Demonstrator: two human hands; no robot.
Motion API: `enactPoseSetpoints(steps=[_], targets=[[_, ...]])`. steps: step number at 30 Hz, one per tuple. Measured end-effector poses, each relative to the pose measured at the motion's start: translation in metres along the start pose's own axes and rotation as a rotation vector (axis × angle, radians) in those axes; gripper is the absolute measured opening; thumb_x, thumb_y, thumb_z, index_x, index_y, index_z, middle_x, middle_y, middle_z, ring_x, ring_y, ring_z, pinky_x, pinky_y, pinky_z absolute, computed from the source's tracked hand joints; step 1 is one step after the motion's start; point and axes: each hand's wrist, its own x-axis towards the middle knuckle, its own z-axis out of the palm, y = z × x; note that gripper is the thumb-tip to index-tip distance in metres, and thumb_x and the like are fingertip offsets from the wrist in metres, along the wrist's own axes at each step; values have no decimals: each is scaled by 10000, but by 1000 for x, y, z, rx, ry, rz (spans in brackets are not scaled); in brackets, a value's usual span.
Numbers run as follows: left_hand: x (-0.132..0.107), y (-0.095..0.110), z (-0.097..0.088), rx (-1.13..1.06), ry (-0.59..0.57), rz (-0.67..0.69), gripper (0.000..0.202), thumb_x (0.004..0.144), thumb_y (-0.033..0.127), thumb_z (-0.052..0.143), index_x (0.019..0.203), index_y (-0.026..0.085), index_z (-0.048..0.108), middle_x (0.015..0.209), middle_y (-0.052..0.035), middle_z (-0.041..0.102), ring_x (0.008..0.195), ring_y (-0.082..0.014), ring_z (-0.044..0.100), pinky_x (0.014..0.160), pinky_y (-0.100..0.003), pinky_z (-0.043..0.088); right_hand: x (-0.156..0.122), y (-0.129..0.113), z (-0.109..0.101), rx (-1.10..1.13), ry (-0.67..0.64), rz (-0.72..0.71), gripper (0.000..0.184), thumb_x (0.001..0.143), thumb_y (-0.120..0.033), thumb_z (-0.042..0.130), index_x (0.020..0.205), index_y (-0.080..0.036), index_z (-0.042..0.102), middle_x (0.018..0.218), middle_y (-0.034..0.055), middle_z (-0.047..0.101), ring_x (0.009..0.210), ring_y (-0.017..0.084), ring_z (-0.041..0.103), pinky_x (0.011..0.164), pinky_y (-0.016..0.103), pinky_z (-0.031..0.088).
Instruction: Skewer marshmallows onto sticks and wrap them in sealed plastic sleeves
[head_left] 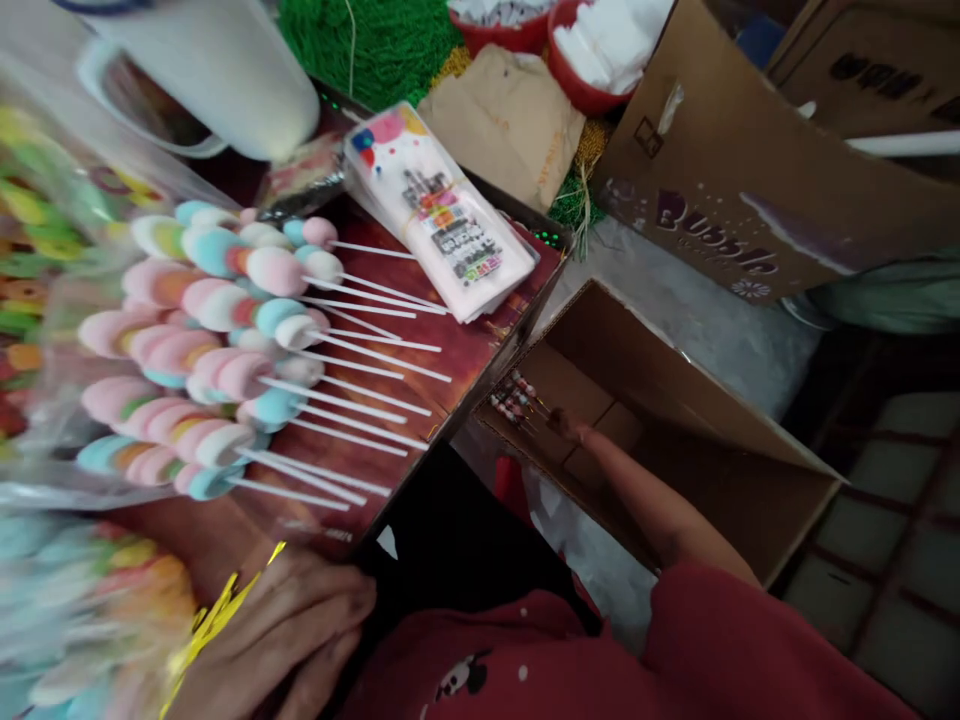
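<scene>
My right hand (568,428) reaches down into an open cardboard box (697,400) on the floor, fingers closed on a small wrapped bundle of sticks (516,397). My left hand (289,632) rests at the near edge of the brown table (465,370), fingers curled beside a yellow ribbon (217,620) and a blurred bag of sweets. A heap of pastel marshmallow lollipops (217,350) on white sticks lies on the table. A stack of printed plastic bags (442,225) lies behind them.
A cardboard flap printed "Bubble" (750,190) stands at the right. Red bowls (592,50) with white items, a tan paper bag (510,120) and green shredded filler (375,40) sit at the back. A white cup (217,70) looms top left. Tiled floor (900,480) lies at the right.
</scene>
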Motion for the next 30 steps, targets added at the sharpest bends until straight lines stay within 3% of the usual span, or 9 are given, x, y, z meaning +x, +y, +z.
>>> enactPoseSetpoints(steps=[7, 13, 17, 20, 22, 26, 30], targets=[[12, 3, 11, -28, 113, 66, 248, 864, 74, 596, 1033, 240, 669, 919, -24, 722, 841, -166, 667, 727, -272, 554, -54, -26, -17, 54, 72, -186, 277, 983, -383, 590, 1108, -139, 632, 1013, 47, 667, 832, 157, 659, 746, 335, 579], [8, -6, 18, -92, 180, 116, 246, 870, 77, 609, 1042, 243, 668, 919, -17, 715, 862, -165, 658, 739, -279, 536, -126, -25, -33, 46, 268, -279, 355, 1037, -321, 370, 1143, -118, 641, 956, 92, 713, 855, 182, 674, 779, 311, 537], [7, -9, 19, -101, 192, 115, 247, 873, 86, 607, 1047, 248, 673, 935, -15, 720, 868, -172, 665, 752, -293, 536, -168, -32, -15, -30, 230, -387, 314, 972, -379, 500, 1122, -162, 672, 1067, 91, 725, 976, 221, 674, 866, 318, 509], [6, -9, 18, -90, 188, 107, 253, 868, 85, 610, 1049, 251, 673, 938, -14, 712, 878, -173, 659, 764, -295, 533, -184, -38, 4, -78, 241, -422, 356, 1013, -383, 408, 1187, -175, 641, 1108, 99, 712, 1014, 227, 664, 904, 337, 492], [4, -9, 16, -96, 172, 99, 253, 870, 87, 607, 1048, 255, 673, 936, -11, 707, 884, -172, 655, 762, -290, 530, -188, -39, 15, -106, 256, -430, 366, 1017, -381, 403, 1231, -171, 613, 1156, 112, 694, 1056, 235, 649, 929, 347, 482], [0, -11, 13, -110, 141, 33, 237, 872, 106, 610, 1037, 261, 680, 964, -8, 699, 907, -178, 648, 774, -294, 527, -189, -41, 33, -182, 258, -415, 361, 935, -315, 576, 1268, -175, 589, 1254, 131, 654, 1174, 267, 597, 1000, 359, 450], [-4, -14, 11, -108, 134, 37, 232, 861, 135, 636, 1044, 267, 690, 962, -7, 701, 883, -187, 649, 747, -304, 527, -186, -42, 42, -248, 263, -364, 313, 964, -207, 481, 1255, -173, 590, 1200, 143, 675, 1146, 267, 612, 966, 351, 460]])
